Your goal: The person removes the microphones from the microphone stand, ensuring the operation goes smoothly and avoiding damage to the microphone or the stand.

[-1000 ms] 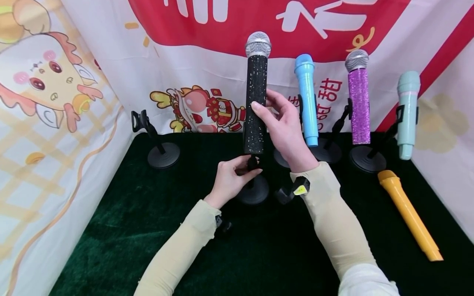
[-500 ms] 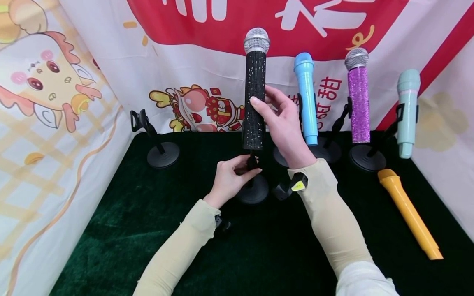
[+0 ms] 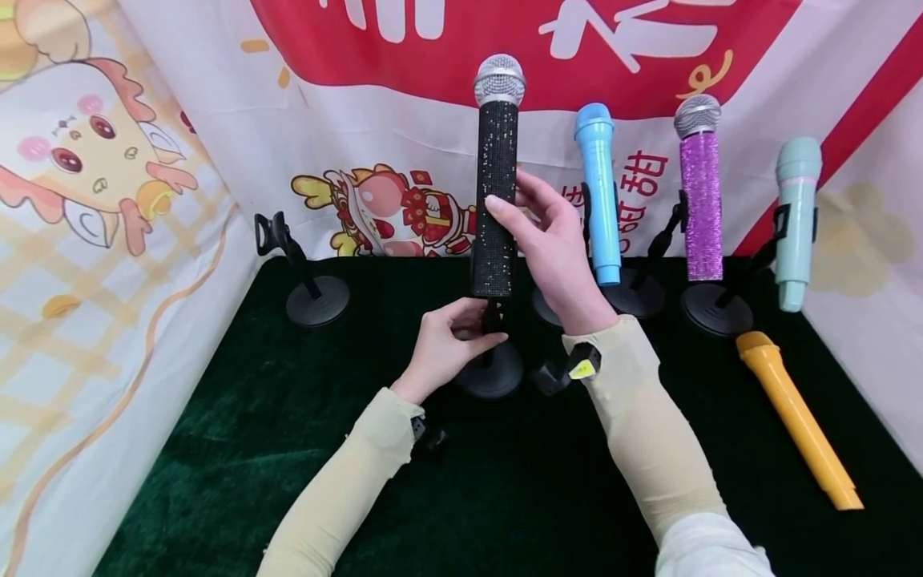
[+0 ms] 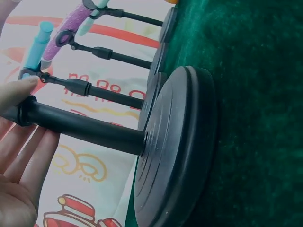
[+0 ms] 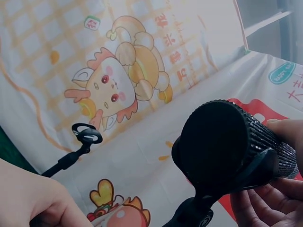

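In the head view my right hand (image 3: 558, 252) holds a black sparkly microphone (image 3: 494, 232) with a silver mesh head, thumb on its front. The microphone stands nearly upright. Below it, my left hand (image 3: 443, 344) grips the upper stem of a black desk stand, whose round base (image 3: 492, 377) rests on the green cloth. In the left wrist view the thumb and fingers go round the top of the stem (image 4: 90, 127). In the right wrist view the stand's clip (image 5: 258, 168) lies along the lower end of the microphone; how deep it sits is partly hidden.
Rightward, a blue microphone (image 3: 597, 192), a purple glittery microphone (image 3: 701, 204) and a pale green microphone (image 3: 796, 224) sit in stands. A yellow microphone (image 3: 799, 417) lies on the green cloth (image 3: 534, 497). A stand with a bare clip (image 3: 314, 301) is at the left.
The black microphone rises slightly over the first half second, then comes down a little. Both hands keep their holds, and the left hand shifts very slightly left.
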`<control>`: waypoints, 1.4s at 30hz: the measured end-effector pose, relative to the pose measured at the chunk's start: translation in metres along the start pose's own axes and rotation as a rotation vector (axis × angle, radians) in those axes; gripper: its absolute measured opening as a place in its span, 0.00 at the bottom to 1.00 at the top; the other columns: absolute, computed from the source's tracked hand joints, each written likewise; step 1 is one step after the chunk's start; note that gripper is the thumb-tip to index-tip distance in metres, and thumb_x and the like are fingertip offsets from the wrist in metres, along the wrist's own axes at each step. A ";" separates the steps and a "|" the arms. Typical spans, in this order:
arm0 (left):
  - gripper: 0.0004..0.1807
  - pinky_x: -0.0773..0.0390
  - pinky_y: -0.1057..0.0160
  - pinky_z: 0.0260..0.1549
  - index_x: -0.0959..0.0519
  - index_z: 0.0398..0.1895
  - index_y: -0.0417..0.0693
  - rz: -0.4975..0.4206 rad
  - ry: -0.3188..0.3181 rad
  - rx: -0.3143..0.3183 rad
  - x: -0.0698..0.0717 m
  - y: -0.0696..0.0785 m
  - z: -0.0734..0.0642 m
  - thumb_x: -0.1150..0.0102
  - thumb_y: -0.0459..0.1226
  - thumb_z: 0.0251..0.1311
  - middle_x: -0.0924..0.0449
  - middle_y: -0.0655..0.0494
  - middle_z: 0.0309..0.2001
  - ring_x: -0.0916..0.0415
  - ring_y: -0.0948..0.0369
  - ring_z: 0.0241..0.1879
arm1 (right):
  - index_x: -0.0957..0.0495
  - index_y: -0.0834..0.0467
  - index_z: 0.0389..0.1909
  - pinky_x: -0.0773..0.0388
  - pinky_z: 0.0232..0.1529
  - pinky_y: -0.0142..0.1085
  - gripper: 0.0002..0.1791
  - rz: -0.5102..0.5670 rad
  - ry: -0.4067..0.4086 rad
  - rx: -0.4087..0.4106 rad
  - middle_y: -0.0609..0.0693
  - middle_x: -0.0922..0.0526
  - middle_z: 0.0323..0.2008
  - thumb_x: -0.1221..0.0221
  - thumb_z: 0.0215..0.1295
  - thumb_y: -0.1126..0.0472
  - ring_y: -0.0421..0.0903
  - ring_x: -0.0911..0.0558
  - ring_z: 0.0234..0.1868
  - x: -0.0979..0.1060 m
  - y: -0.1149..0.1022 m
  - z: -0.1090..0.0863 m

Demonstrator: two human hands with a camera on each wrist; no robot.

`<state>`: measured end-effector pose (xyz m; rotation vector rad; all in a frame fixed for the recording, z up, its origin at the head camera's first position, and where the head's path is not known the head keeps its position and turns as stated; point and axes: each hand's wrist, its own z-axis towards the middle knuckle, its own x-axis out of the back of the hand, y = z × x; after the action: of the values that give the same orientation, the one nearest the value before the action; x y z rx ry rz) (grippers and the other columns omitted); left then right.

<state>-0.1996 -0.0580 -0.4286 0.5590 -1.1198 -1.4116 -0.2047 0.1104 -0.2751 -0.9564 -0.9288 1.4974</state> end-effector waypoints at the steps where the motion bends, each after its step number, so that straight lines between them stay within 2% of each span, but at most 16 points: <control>1: 0.17 0.14 0.61 0.41 0.15 0.52 0.56 -0.002 0.006 0.005 0.000 0.000 0.000 0.25 0.41 0.59 0.13 0.63 0.45 0.15 0.63 0.41 | 0.27 0.54 0.70 0.17 0.51 0.42 0.28 0.002 -0.001 -0.005 0.57 0.21 0.55 0.36 0.71 0.56 0.54 0.19 0.51 0.000 0.000 -0.001; 7: 0.15 0.14 0.60 0.41 0.13 0.48 0.55 -0.014 0.020 -0.005 0.003 0.001 0.001 0.25 0.43 0.59 0.13 0.63 0.44 0.14 0.62 0.39 | 0.28 0.55 0.70 0.19 0.53 0.42 0.28 -0.002 -0.026 -0.048 0.57 0.21 0.55 0.36 0.71 0.56 0.53 0.19 0.51 0.004 -0.002 -0.006; 14: 0.16 0.14 0.60 0.42 0.14 0.50 0.54 -0.031 0.014 -0.020 0.004 0.005 0.003 0.25 0.42 0.59 0.13 0.63 0.44 0.14 0.61 0.40 | 0.30 0.56 0.71 0.23 0.61 0.43 0.31 0.046 -0.071 -0.067 0.58 0.21 0.58 0.34 0.69 0.61 0.52 0.18 0.56 0.008 -0.004 -0.015; 19: 0.16 0.15 0.60 0.43 0.14 0.52 0.51 -0.021 -0.008 -0.039 0.004 0.006 0.003 0.27 0.40 0.61 0.13 0.62 0.46 0.14 0.62 0.40 | 0.31 0.57 0.72 0.21 0.58 0.43 0.32 0.039 -0.087 -0.044 0.57 0.21 0.58 0.34 0.68 0.66 0.52 0.17 0.55 0.005 -0.004 -0.018; 24: 0.16 0.15 0.61 0.43 0.14 0.53 0.51 0.006 -0.033 -0.078 0.003 0.006 0.003 0.28 0.39 0.63 0.13 0.59 0.48 0.14 0.64 0.42 | 0.31 0.57 0.72 0.20 0.57 0.42 0.32 0.029 -0.070 -0.011 0.57 0.21 0.57 0.35 0.68 0.65 0.52 0.17 0.54 0.003 -0.001 -0.018; 29: 0.15 0.14 0.62 0.41 0.14 0.52 0.51 0.026 -0.020 -0.110 0.003 0.008 0.002 0.28 0.41 0.62 0.13 0.62 0.47 0.14 0.65 0.41 | 0.30 0.57 0.71 0.19 0.54 0.41 0.31 0.037 -0.054 0.001 0.58 0.21 0.57 0.35 0.68 0.64 0.52 0.17 0.52 0.002 0.001 -0.017; 42: 0.16 0.14 0.63 0.40 0.14 0.52 0.51 0.035 -0.001 -0.124 0.003 0.006 0.001 0.28 0.42 0.62 0.13 0.63 0.46 0.14 0.65 0.41 | 0.28 0.56 0.70 0.19 0.54 0.41 0.30 0.035 -0.046 0.009 0.58 0.21 0.57 0.34 0.68 0.63 0.53 0.16 0.51 0.002 0.000 -0.012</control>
<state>-0.1983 -0.0594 -0.4220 0.4487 -1.0303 -1.4404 -0.1936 0.1135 -0.2803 -0.9391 -0.9416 1.5584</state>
